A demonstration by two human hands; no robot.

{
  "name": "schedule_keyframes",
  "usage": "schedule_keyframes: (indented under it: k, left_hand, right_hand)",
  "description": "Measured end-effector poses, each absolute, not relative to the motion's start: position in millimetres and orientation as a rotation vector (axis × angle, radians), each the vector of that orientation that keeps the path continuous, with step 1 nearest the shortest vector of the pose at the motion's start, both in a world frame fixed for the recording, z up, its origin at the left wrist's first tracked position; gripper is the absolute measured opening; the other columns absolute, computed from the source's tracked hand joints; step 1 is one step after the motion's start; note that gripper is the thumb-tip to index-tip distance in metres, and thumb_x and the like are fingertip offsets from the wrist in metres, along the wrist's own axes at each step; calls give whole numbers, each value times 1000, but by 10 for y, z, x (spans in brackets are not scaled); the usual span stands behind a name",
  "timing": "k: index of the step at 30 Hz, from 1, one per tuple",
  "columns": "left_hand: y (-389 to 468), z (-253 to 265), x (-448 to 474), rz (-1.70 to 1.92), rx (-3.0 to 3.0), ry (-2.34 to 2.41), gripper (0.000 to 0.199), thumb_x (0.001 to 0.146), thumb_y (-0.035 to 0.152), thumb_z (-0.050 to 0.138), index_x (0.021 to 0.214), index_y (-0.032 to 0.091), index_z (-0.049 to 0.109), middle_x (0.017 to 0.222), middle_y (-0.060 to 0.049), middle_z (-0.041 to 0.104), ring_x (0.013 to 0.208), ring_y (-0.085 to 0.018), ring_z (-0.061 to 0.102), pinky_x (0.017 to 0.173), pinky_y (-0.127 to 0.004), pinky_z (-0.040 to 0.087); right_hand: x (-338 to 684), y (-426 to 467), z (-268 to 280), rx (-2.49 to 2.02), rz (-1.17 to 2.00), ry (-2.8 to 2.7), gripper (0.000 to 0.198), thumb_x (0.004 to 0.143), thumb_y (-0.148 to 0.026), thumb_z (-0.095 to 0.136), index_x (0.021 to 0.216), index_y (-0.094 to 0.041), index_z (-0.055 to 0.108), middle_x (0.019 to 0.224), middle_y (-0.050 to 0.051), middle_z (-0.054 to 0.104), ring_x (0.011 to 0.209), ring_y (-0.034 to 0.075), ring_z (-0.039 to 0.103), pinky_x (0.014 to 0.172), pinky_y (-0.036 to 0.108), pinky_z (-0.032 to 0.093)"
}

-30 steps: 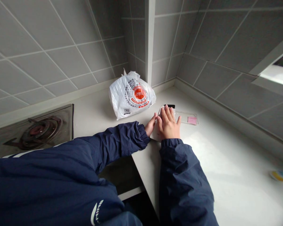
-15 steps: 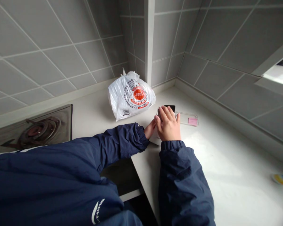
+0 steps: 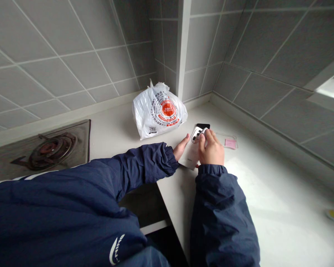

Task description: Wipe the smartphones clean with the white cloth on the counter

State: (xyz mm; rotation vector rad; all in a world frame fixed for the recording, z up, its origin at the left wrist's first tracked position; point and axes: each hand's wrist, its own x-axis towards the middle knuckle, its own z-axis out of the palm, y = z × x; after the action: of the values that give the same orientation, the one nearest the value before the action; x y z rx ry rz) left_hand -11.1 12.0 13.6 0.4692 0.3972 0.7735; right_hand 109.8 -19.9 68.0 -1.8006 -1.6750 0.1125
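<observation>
My left hand [image 3: 180, 147] holds a white smartphone [image 3: 189, 154], its back with the camera lenses facing up. The thumb lies along the phone's left edge, and the other fingers are mostly hidden beneath it. Over the phone's upper right part, my right hand [image 3: 213, 148] is closed, with its fingers bent and pinched around a small whitish piece [image 3: 203, 131] whose kind I cannot make out. Just beyond the phone lies a flat black object [image 3: 203, 126], partly covered. A clear phone case [image 3: 221, 135] with a pink slip [image 3: 230, 143] lies right of my right hand.
A white plastic bag [image 3: 144, 116] with red print stands near the wall corner. To the left is a gas burner [image 3: 51, 150]. Tiled walls border the white counter [image 3: 267, 185]. Below its front edge is a dark opening [image 3: 141, 207]. A yellow-and-blue item shows at far right.
My right hand has gone from lying flat over the phone to a bent-finger pinch, uncovering the camera lenses. My left thumb has lifted outward. The whole view has shifted slightly.
</observation>
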Motion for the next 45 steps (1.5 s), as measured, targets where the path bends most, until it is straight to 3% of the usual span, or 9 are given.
schedule_keyframes:
  k: [5, 12, 19, 26, 32, 36, 40, 45]
  left_hand:
    - [107, 272, -84, 889, 438, 418, 68, 105, 55, 25, 154, 13, 48, 133, -12, 69, 131, -25, 61, 120, -39, 35]
    - [109, 331, -147, 772, 363, 438, 88, 98, 74, 20, 148, 9, 54, 125, -17, 71, 124, -31, 65, 116, -45, 38]
    - [128, 365, -214, 633, 324, 315, 99, 94, 78, 7, 145, 8, 55, 126, -22, 70, 121, -34, 66, 111, -53, 40]
    - [148, 261, -202, 630, 347, 281, 99, 94, 78, 6, 144, 7, 54, 126, -24, 69, 117, -34, 68, 108, -55, 43]
    - [72, 285, -158, 582, 327, 297, 90, 100, 70, 8, 142, 5, 55, 122, -24, 70, 115, -32, 69, 111, -53, 41]
    - [27, 329, -125, 656, 309, 365, 81, 102, 66, 12, 144, 10, 54, 122, -18, 72, 117, -28, 68, 115, -49, 38]
    - [39, 334, -99, 675, 336, 374, 79, 102, 68, 14, 144, 14, 54, 126, -16, 70, 115, -25, 69, 112, -43, 41]
    - [70, 347, -109, 640, 431, 439, 89, 98, 71, 5, 134, 9, 57, 118, -23, 71, 104, -31, 70, 99, -49, 47]
  right_hand:
    - [942, -231, 541, -1799, 38, -1822, 59, 104, -42, 35, 152, -10, 45, 163, 19, 38, 152, 37, 34, 116, 67, 34]
    - [825, -507, 385, -1764, -8, -1990, 59, 104, -47, 36, 152, -15, 45, 163, 16, 38, 151, 31, 36, 119, 70, 24]
    - [795, -922, 147, -1634, -94, -2042, 58, 104, -44, 37, 155, -17, 41, 160, 16, 43, 151, 28, 37, 123, 62, 19]
    - [765, -1012, -25, -1691, -132, -1978, 61, 105, -46, 34, 157, -15, 38, 163, 14, 39, 154, 30, 31, 125, 62, 12]
    - [758, -888, 26, -1736, -130, -1967, 68, 103, -48, 33, 161, -12, 28, 166, 17, 30, 157, 32, 22, 124, 62, 13]
    - [765, -722, 125, -1773, -130, -1967, 71, 102, -48, 33, 163, -12, 22, 168, 18, 26, 158, 33, 19, 122, 66, 15]
    - [746, -656, 158, -1782, -104, -1915, 70, 103, -48, 34, 161, -11, 26, 167, 19, 27, 157, 33, 20, 120, 69, 17]
    - [675, -876, 40, -1733, -105, -1892, 66, 103, -49, 38, 158, -12, 36, 165, 19, 33, 155, 34, 28, 121, 68, 18]
